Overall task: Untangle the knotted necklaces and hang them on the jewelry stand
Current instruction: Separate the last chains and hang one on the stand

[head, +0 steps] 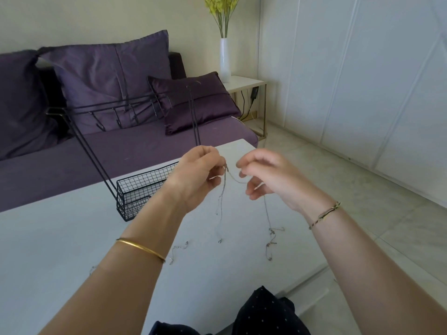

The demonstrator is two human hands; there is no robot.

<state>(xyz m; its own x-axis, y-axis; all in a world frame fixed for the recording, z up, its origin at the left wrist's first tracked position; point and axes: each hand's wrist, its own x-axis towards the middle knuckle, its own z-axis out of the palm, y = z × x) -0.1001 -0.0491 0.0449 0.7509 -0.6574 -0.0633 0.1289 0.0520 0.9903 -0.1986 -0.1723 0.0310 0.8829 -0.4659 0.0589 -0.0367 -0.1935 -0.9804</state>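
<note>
Two hands (197, 176) (268, 177) pinch necklaces (224, 189) beside wire basket (142, 184).

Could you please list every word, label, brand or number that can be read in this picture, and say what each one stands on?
None: no text can be read anywhere in this view.
The jewelry stand, necklaces, white vase and cushions carry no print.
The dark adapter under the side table is too small to show any label.

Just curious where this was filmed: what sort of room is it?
Most likely a home living room: a purple fabric sofa with cushions, a tall white vase of yellow flowers, and a white table.
</note>
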